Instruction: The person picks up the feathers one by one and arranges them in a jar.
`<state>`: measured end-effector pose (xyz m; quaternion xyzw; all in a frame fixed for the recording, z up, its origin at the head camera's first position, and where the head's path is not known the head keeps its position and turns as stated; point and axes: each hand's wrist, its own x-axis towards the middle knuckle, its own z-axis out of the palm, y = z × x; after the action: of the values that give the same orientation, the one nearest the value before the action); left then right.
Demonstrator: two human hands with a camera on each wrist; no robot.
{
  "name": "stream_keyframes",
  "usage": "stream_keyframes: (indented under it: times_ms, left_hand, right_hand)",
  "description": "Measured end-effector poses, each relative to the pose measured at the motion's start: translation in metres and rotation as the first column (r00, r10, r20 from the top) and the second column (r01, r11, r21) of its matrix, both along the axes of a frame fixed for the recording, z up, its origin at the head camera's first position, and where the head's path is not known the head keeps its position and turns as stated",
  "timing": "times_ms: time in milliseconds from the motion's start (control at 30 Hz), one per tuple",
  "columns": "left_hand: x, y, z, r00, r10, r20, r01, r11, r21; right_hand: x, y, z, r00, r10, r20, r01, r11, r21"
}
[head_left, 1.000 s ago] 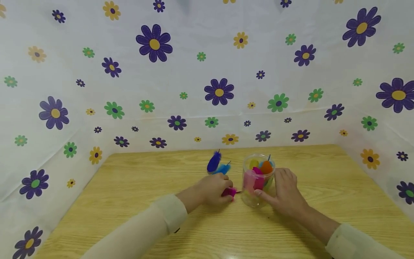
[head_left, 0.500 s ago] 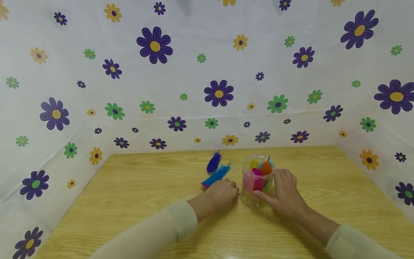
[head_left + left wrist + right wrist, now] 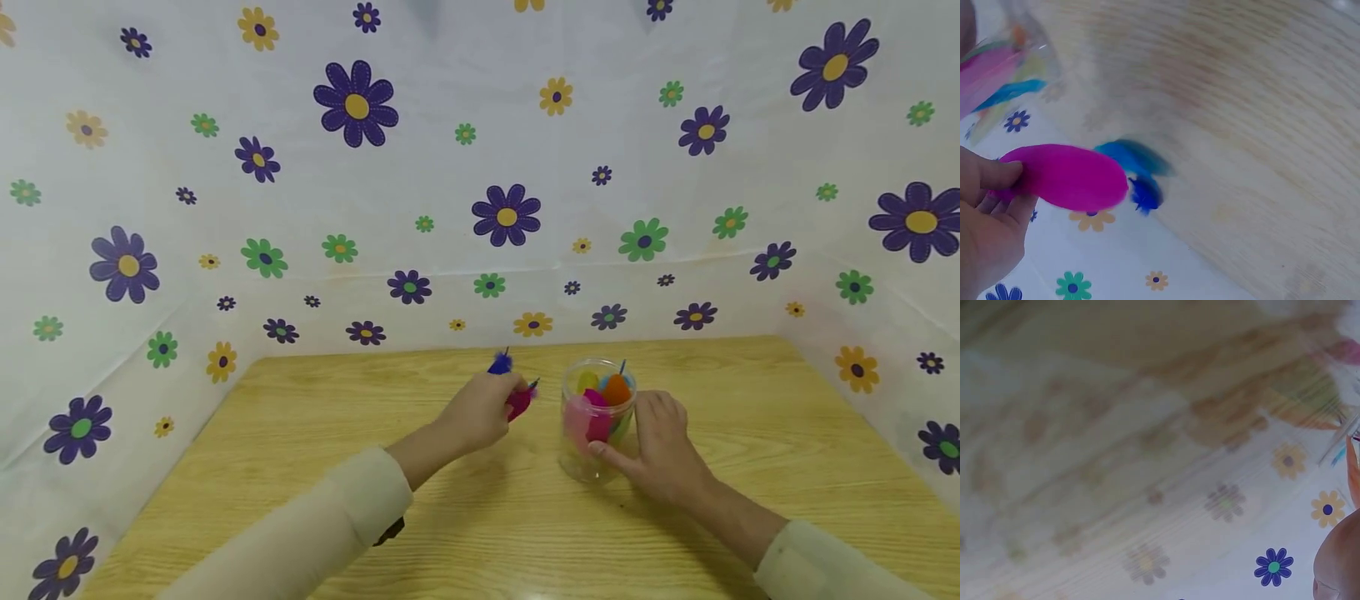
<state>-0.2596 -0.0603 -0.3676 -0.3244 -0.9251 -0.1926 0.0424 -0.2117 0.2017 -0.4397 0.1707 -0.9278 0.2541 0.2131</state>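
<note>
In the head view my left hand point(image 3: 480, 410) pinches a magenta feather point(image 3: 520, 402) above the table, left of the jar. The left wrist view shows that feather point(image 3: 1075, 178) broadside, its end between thumb and fingers point(image 3: 1007, 175). Beyond it lie a light blue feather point(image 3: 1124, 153) and a dark blue feather point(image 3: 1145, 195), partly hidden. My right hand point(image 3: 671, 454) grips the upright clear jar point(image 3: 573, 462) from its right side, thumb at the front. Inside the jar are several feathers, among them an orange feather point(image 3: 617, 390) and a pink one point(image 3: 597, 417).
The wooden table point(image 3: 300, 433) runs back to a white flowered cloth point(image 3: 420, 192), which also rises on the left and right. Something dark point(image 3: 390, 532) shows under the left sleeve. The right wrist view is mostly blurred table and cloth.
My left hand has lifted the magenta feather from beside the jar and carried it back and left, over the blue feathers. My right hand and the jar stay in place.
</note>
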Motion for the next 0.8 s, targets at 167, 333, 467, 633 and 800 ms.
stream_keyframes:
  times_ms: [167, 333, 467, 633, 800]
  left_hand:
    - [-0.002, -0.008, 0.015, 0.984, 0.029, 0.176, -0.077, 0.959, 0.273]
    - [-0.004, -0.012, 0.020, 0.891, 0.033, 0.453, -0.266, 0.846, 0.461]
    - [-0.006, -0.013, 0.023, 0.756, -0.060, 0.651, -0.437, 0.694, 0.572]
    - [-0.009, -0.019, 0.028, 0.591, -0.297, 0.750, -0.557, 0.523, 0.646]
    - [-0.011, -0.022, 0.032, 0.562, -0.330, 0.759, -0.566, 0.515, 0.643]
  right_hand:
    - [0.000, -0.001, 0.000, 1.000, -0.005, 0.005, 0.005, 1.000, 0.001]
    - [0.001, -0.002, 0.000, 1.000, 0.001, 0.010, -0.001, 1.000, -0.001]
    - [0.001, -0.001, -0.001, 1.000, -0.002, 0.007, 0.002, 1.000, 0.004]
    - [0.000, -0.001, -0.001, 1.000, -0.007, 0.003, 0.007, 1.000, 0.007]
    - [0.000, 0.000, 0.000, 1.000, -0.005, 0.015, 0.005, 1.000, 0.003]
